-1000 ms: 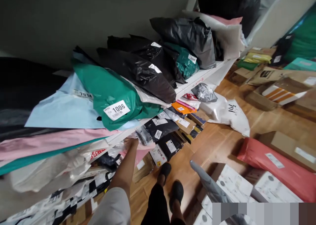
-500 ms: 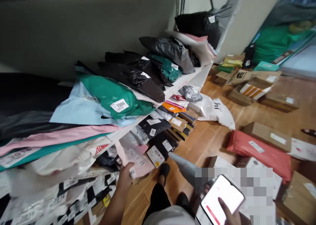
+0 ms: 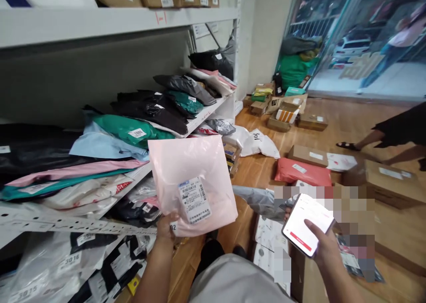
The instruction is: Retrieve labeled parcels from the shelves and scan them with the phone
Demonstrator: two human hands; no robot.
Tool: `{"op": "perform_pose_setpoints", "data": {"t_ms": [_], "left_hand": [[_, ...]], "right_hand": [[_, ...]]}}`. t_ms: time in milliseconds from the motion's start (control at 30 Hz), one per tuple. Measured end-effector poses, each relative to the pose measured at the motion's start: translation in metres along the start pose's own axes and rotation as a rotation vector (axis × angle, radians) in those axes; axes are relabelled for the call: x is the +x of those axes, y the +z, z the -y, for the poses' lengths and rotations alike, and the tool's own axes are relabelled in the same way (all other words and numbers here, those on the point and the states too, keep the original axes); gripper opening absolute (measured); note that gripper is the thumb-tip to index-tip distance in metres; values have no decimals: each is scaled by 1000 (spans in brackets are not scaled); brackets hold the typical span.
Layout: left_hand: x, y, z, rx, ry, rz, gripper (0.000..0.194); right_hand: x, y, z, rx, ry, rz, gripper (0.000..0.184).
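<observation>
My left hand (image 3: 167,226) grips the lower left corner of a pink mailer bag (image 3: 219,179), with the thumb on its front. The bag hangs in front of the shelf, and its white printed label (image 3: 195,199) faces me. My right hand (image 3: 319,238) is closed around a smartphone (image 3: 308,223), thumb over the lit white screen with a red bar near its bottom. A grey plastic bag (image 3: 256,198) sticks out to the left from behind the phone; whether my right fingers also hold it, I cannot tell.
A white shelf (image 3: 133,19) on the left bears labelled parcels, among them a green bag (image 3: 126,125). Cardboard boxes (image 3: 389,174) and a red parcel (image 3: 302,172) lie on the wooden floor to the right. Another person's legs (image 3: 382,136) are at the right edge.
My left hand has raised the pink mailer bag from the lower shelf area, and its label now shows. The view has tilted up and turned right; my right hand still holds the phone.
</observation>
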State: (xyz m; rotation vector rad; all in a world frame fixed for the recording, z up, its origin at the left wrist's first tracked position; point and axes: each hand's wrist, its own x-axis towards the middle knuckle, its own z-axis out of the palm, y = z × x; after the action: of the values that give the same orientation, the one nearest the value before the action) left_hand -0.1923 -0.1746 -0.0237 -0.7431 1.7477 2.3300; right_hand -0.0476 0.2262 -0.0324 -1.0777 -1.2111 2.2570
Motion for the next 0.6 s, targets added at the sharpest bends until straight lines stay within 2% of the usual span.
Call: {"op": "perform_pose_setpoints", "data": {"t_ms": [167, 267, 333, 467, 600], "left_hand": [[-20, 30, -6, -141, 42, 146, 50], [-27, 48, -9, -177, 86, 245, 58], [-30, 59, -9, -172, 106, 270, 61], [-34, 75, -8, -160, 100, 347, 62], [-41, 80, -14, -146, 111, 420, 63]], "right_hand": [[-20, -41, 11, -35, -143, 20, 69], [-28, -61, 14, -50, -168, -44, 69], [-34, -70, 20, -18, -171, -50, 72], [-47, -70, 35, 90, -169, 7, 72], [-58, -55, 51, 154, -161, 101, 68]]}}
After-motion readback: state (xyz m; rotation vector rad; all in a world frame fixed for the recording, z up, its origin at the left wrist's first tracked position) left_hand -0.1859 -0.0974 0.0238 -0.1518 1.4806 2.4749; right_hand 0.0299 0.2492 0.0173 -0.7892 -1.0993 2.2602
